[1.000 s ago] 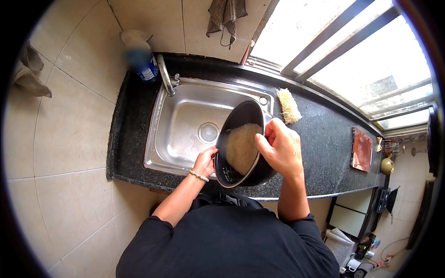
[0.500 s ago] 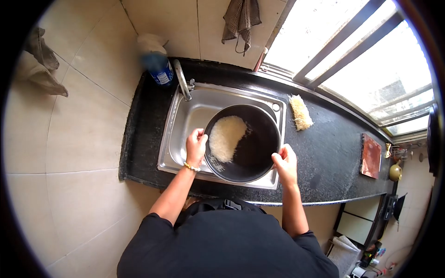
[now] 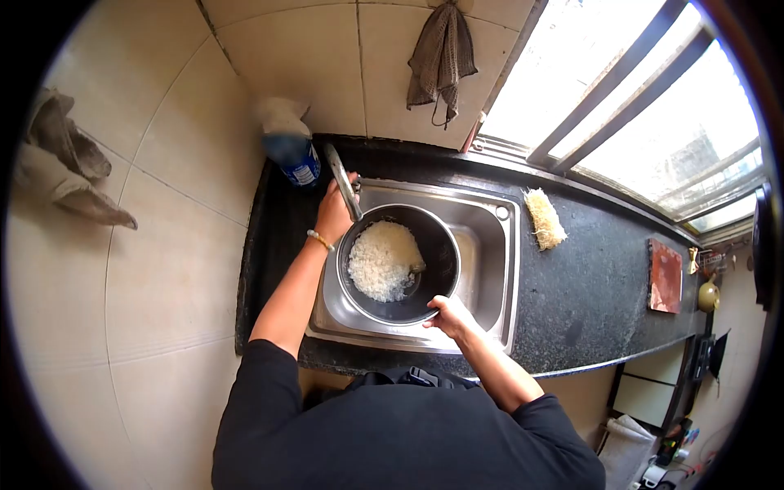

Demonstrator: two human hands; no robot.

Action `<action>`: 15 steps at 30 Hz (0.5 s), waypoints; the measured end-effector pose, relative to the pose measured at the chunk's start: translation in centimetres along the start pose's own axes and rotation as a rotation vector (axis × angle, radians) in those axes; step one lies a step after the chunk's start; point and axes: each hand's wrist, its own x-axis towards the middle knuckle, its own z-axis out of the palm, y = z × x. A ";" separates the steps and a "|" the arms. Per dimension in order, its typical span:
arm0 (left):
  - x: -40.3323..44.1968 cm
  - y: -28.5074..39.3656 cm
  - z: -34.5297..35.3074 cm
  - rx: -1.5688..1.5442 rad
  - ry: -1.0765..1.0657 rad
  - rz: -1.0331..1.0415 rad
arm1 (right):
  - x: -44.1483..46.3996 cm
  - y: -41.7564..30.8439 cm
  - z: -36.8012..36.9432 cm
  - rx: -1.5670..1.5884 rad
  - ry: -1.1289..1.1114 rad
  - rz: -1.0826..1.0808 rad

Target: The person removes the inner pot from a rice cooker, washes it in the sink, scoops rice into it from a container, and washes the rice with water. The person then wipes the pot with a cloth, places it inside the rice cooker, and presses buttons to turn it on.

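A dark round pot (image 3: 445, 269) is held over the sink, its left part below the spout of the metal faucet (image 3: 343, 181). White rice (image 3: 382, 257) lies in the pot, mostly on the left side. My right hand (image 3: 451, 317) grips the pot's rim at the lower right, thumb on top. Up at the faucet, my left hand (image 3: 333, 214) has its fingers closed at the tap handle (image 3: 357, 184), partly hidden behind the spout. Whether water is running I cannot tell.
The steel sink (image 3: 490, 282) is set in a black countertop (image 3: 588, 286). A blue-labelled bottle (image 3: 300, 163) stands behind the faucet. A tan fibrous scrubbing pad (image 3: 544, 219) and a reddish board (image 3: 665, 276) lie to the right. A mesh cloth (image 3: 442, 61) hangs on the wall.
The pot has moved left under the faucet. My left hand has let go of its rim and reached the tap handle. My right hand has shifted along the rim towards me.
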 end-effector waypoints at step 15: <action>-3.9 -2.7 0.9 -0.012 -0.067 -0.123 | -0.3 0.3 1.6 -0.041 0.170 0.088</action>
